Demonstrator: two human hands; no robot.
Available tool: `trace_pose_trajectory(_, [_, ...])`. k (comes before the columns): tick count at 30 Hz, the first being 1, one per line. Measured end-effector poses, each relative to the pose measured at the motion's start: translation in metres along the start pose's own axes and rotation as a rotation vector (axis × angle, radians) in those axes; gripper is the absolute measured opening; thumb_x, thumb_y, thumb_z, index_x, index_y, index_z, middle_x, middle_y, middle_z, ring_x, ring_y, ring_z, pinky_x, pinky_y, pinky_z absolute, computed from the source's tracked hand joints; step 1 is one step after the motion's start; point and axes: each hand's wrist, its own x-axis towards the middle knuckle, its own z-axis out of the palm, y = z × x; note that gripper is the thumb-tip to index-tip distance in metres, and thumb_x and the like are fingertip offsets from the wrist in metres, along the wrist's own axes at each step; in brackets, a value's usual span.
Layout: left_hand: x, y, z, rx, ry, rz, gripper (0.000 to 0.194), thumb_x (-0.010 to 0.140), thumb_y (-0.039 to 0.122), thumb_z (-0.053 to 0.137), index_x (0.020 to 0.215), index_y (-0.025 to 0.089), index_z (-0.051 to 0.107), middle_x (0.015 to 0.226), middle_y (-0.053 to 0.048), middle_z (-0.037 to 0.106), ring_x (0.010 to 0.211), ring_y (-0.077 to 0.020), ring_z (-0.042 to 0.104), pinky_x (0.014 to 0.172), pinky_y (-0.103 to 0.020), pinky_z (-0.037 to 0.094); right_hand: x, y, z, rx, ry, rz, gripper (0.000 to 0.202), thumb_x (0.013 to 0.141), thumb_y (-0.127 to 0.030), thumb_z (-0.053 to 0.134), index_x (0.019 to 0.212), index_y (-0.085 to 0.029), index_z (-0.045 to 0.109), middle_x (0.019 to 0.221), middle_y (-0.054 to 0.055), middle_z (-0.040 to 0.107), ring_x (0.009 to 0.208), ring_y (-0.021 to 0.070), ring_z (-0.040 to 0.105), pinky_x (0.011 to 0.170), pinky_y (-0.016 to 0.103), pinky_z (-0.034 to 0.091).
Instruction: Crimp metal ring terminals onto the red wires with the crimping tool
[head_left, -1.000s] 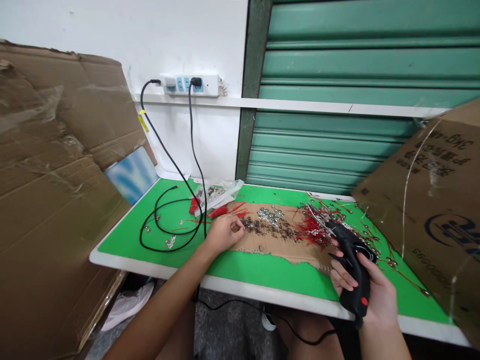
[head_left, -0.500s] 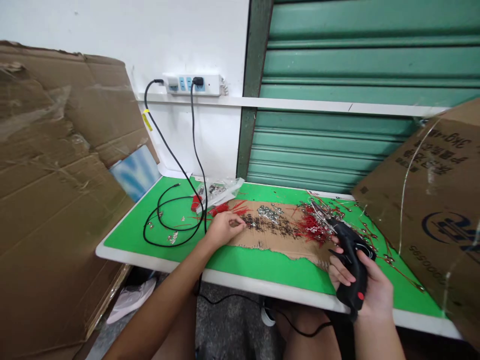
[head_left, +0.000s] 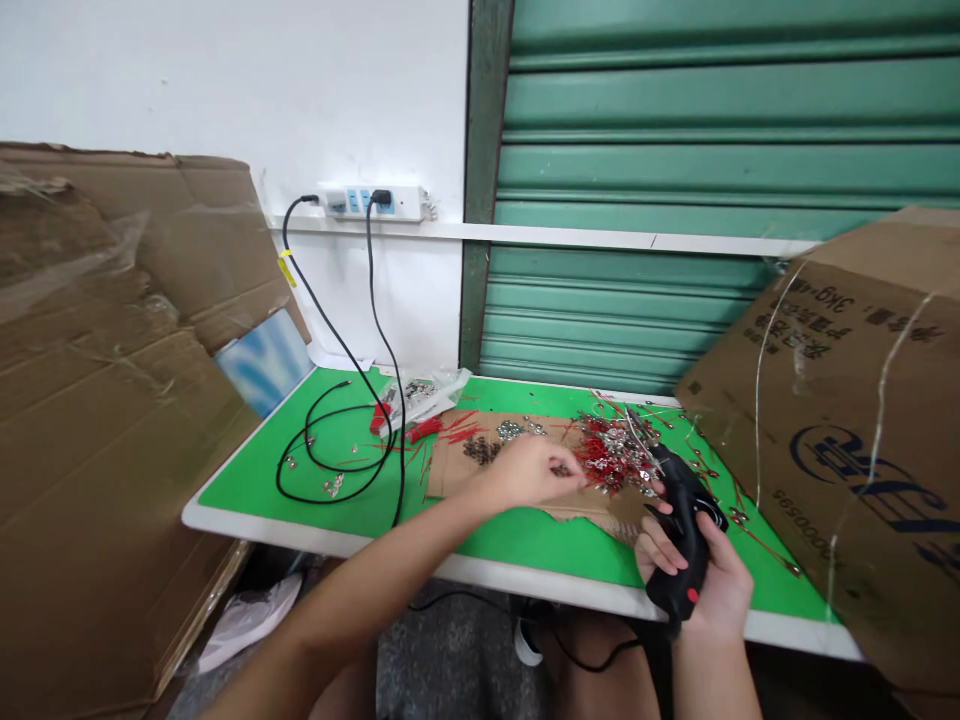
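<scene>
Power strip [head_left: 410, 204] on white wall [head_left: 360, 90]; green shutter [head_left: 720, 170] beside; printed carton [head_left: 840, 400] far right.

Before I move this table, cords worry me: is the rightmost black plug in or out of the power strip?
In: the rightmost black plug sits over a socket of the power strip, cord hanging below.

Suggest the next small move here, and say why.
Probably nudge the left grip into the red wires: it is by that pile's left edge, what it pinches unclear, while the right grip holds the black tool.
</scene>
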Motion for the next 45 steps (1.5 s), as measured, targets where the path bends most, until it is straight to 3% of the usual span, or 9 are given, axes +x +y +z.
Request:
trace_pose_trajectory(5, [0.037, -0.002, 0.017, 0.147, 0.118, -0.025, 0.034, 0.084, 0.034, 0.077, 0.113, 0.015, 0.076, 0.095, -0.008, 0.077, 0.084, -0.0207, 0.067, 0.069, -0.027, 0.045, 0.0, 0.0, 0.0, 0.072, 0.015, 0.012, 0.041, 0.074, -0.024, 0.083, 0.111, -0.015, 0.068, 0.079, -0.002, 0.06, 0.044, 0.0028, 0.036, 0.039, 0.012, 0.046])
trace_pose_trajectory(7, [0.027, -0.012, 0.002, 0.138, 0.133, -0.031, 0.021, 0.09, 0.033, 0.069, 0.097, 0.015, 0.077, 0.087, -0.005, 0.076, 0.076, -0.0173, 0.064, 0.065, -0.025, 0.041, 0.002, 0.001, -0.002, 0.058, -0.002, 0.013, 0.042, 0.072, -0.024, 0.083, 0.111, -0.015, 0.068, 0.079, -0.001, 0.06, 0.043, 0.0036, 0.036, 0.037, 0.014, 0.046])
trace_pose_trajectory(11, [-0.001, -0.04, -0.041, 0.297, 0.188, -0.202, 0.056, 0.101, 0.044, 0.047, 0.056, 0.015, 0.063, 0.053, -0.002, 0.057, 0.052, -0.0129, 0.048, 0.056, -0.027, 0.03, 0.008, 0.002, -0.007, 0.085, -0.002, 0.045, 0.044, 0.071, -0.023, 0.082, 0.112, -0.015, 0.068, 0.08, 0.0, 0.062, 0.042, 0.0046, 0.037, 0.034, 0.018, 0.045])
trace_pose_trajectory(14, [-0.008, -0.055, -0.058, 0.413, 0.144, -0.237, 0.039, 0.097, 0.033, 0.051, 0.07, 0.014, 0.072, 0.065, -0.004, 0.067, 0.06, -0.0154, 0.057, 0.06, -0.026, 0.037, 0.01, 0.002, -0.009, 0.119, 0.006, 0.061, 0.042, 0.073, -0.022, 0.079, 0.113, -0.016, 0.067, 0.08, 0.0, 0.062, 0.043, 0.0045, 0.038, 0.035, 0.017, 0.046])
trace_pose_trajectory(16, [-0.006, -0.059, -0.057, 0.484, 0.079, -0.185, 0.021, 0.09, 0.025, 0.058, 0.091, 0.016, 0.077, 0.088, -0.007, 0.075, 0.075, -0.0183, 0.067, 0.068, -0.025, 0.046, 0.01, 0.002, -0.01, 0.108, 0.001, 0.063, 0.039, 0.075, -0.023, 0.078, 0.112, -0.018, 0.067, 0.08, 0.0, 0.062, 0.043, 0.005, 0.038, 0.036, 0.017, 0.047])
trace_pose_trajectory(19, [0.003, -0.055, -0.047, 0.554, -0.024, -0.088, 0.023, 0.088, 0.02, 0.058, 0.1, 0.021, 0.078, 0.104, -0.007, 0.078, 0.09, -0.021, 0.071, 0.079, -0.027, 0.052, 0.009, 0.003, -0.011, 0.068, -0.002, 0.061, 0.035, 0.076, -0.026, 0.077, 0.11, -0.019, 0.069, 0.082, 0.001, 0.061, 0.044, 0.0056, 0.038, 0.035, 0.018, 0.047])
trace_pose_trajectory(26, [0.02, -0.04, -0.027, 0.635, -0.039, -0.136, 0.024, 0.091, 0.025, 0.057, 0.096, 0.022, 0.08, 0.101, -0.009, 0.078, 0.093, -0.0239, 0.073, 0.08, -0.03, 0.056, 0.01, 0.002, -0.011, 0.006, -0.035, 0.044, 0.038, 0.076, -0.029, 0.078, 0.111, -0.016, 0.069, 0.081, 0.0, 0.06, 0.043, 0.0047, 0.034, 0.035, 0.017, 0.044])
trace_pose_trajectory(31, [0.03, -0.045, -0.033, 0.667, 0.041, -0.229, 0.029, 0.096, 0.028, 0.052, 0.106, 0.022, 0.079, 0.109, -0.009, 0.077, 0.1, -0.0228, 0.072, 0.087, -0.03, 0.056, 0.01, 0.002, -0.01, 0.001, -0.055, 0.044, 0.037, 0.076, -0.029, 0.079, 0.11, -0.017, 0.07, 0.08, 0.0, 0.06, 0.043, 0.0043, 0.034, 0.035, 0.016, 0.043])
trace_pose_trajectory(45, [0.062, -0.067, -0.041, 0.606, -0.072, -0.24, 0.024, 0.088, 0.032, 0.066, 0.103, 0.024, 0.083, 0.105, -0.006, 0.081, 0.097, -0.0229, 0.074, 0.082, -0.028, 0.056, 0.009, 0.003, -0.014, 0.018, -0.045, 0.059, 0.035, 0.078, -0.031, 0.077, 0.111, -0.018, 0.071, 0.08, 0.0, 0.062, 0.044, 0.0044, 0.03, 0.036, 0.015, 0.044])
